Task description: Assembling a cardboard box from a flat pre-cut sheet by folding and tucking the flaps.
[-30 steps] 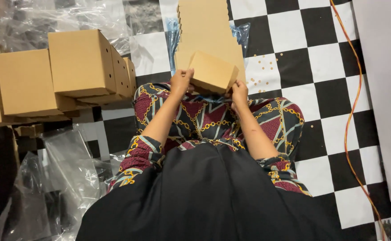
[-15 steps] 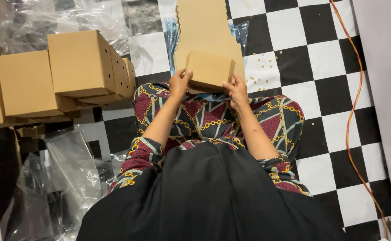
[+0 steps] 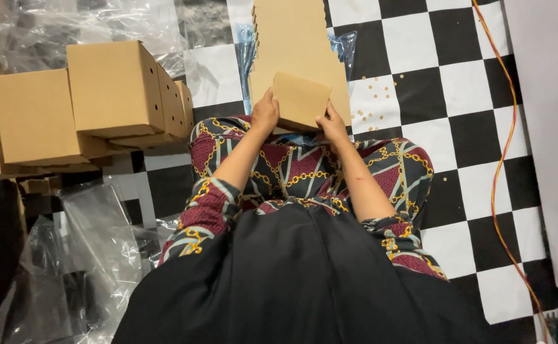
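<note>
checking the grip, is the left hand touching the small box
Touching. The head view shows the left hand gripping the small box's left edge, with the right hand on its other side.

The cardboard piece (image 3: pixel 301 100) is a plain brown, flat-faced item, roughly rectangular, with no visible markings. It is raised off the floor above the person's lap and tilted, its upper right corner lower than its upper left. The left hand (image 3: pixel 265 114) grips its left edge; the right hand (image 3: pixel 333 126) grips its lower right edge. Its broad face points toward the camera. Whether it is a folded box or a single sheet cannot be determined.
</note>
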